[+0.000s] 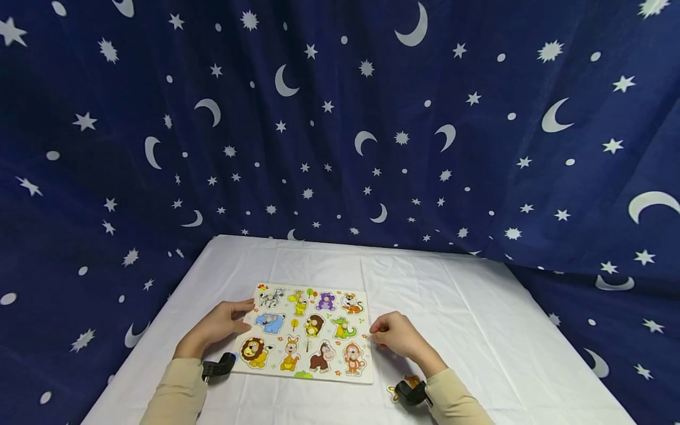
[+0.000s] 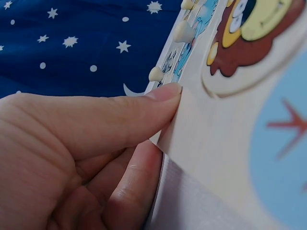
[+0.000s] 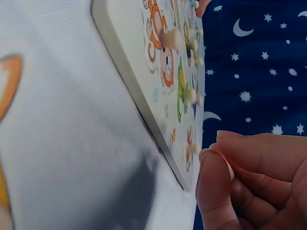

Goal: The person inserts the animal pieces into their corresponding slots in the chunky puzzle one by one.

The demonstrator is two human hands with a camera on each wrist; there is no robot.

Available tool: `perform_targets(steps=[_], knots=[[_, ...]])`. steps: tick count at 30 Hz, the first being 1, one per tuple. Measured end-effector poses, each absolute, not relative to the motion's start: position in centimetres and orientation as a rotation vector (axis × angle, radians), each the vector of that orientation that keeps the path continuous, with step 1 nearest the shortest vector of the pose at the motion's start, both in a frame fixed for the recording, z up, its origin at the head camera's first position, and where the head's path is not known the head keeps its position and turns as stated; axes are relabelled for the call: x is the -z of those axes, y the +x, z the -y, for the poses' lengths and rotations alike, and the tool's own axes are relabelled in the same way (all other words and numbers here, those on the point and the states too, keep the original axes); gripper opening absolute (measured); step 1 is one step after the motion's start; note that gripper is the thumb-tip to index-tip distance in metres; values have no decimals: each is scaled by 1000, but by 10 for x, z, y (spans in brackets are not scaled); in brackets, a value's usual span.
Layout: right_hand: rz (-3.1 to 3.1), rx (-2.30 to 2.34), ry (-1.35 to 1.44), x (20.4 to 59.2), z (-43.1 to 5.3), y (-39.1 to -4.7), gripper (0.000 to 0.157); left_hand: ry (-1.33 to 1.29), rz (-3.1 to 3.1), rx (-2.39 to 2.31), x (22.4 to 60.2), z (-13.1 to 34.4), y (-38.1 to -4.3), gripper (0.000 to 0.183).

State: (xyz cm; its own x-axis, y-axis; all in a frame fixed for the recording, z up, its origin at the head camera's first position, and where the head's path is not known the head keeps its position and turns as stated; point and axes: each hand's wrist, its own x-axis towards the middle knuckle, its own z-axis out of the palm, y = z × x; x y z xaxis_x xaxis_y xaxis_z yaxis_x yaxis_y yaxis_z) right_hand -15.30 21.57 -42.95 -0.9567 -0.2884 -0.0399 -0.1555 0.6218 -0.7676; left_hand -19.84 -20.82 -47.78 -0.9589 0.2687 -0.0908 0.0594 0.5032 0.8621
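A white wooden peg puzzle board (image 1: 276, 375) lies on the table with several cartoon animal pieces in it, among them a lion (image 1: 255, 352), an elephant (image 1: 270, 323) and a crocodile (image 1: 344, 328). My left hand (image 1: 223, 321) grips the board's left edge. In the left wrist view its thumb presses on the top face while the fingers are at the side and below. Beside the right edge hovers my right hand (image 1: 395, 336), fingers loosely bent, thumb and forefinger tips close together. The right wrist view shows nothing held there, and wooden knobs (image 3: 171, 39) standing up from the pieces.
Near the right wrist lies a loose yellow-and-brown puzzle piece (image 1: 393, 394), partly hidden by the black wrist camera (image 1: 411, 392). A white cloth (image 1: 451, 295) covers the table. Behind and at the sides hangs a dark blue curtain (image 1: 340, 118) with moons and stars.
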Motion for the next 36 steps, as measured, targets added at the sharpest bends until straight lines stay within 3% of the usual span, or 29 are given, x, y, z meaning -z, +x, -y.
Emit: perform_targets(steps=[36], knots=[[-2758,1352,6,436,-298,-130,7,272,-2544,-1440,475,208,-199,57]])
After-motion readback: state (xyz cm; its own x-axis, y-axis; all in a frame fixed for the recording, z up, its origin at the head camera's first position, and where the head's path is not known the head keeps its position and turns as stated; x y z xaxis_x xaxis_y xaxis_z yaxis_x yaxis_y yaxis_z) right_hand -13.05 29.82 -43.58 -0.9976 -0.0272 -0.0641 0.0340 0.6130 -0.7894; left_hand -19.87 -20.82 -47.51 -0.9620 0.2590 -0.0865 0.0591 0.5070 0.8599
